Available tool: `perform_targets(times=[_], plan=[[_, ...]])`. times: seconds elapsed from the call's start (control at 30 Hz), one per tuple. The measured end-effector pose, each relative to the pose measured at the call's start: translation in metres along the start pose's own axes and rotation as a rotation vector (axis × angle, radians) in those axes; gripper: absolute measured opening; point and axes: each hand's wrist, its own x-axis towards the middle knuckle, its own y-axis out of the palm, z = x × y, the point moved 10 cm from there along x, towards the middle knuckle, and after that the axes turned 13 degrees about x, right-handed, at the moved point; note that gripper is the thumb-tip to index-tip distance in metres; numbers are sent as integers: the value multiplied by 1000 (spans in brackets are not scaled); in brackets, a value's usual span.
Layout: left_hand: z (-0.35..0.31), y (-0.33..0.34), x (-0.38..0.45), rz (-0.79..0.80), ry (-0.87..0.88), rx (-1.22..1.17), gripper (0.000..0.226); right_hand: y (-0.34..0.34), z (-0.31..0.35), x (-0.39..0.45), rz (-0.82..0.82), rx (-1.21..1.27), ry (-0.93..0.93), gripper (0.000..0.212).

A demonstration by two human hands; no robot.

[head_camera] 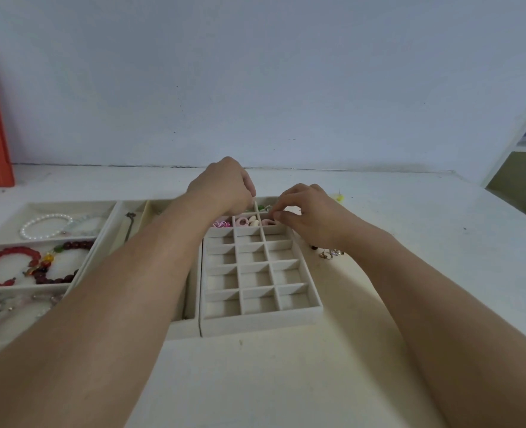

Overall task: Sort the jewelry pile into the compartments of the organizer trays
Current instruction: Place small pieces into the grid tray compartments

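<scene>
I can read no text, label, brand, number or sign anywhere in my head view.
</scene>
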Motion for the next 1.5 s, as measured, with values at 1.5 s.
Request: perform_targets(times=[1.5], plan=[[-68, 44, -44, 322, 283, 206, 63, -61, -80, -30, -68, -97, 204, 17]])
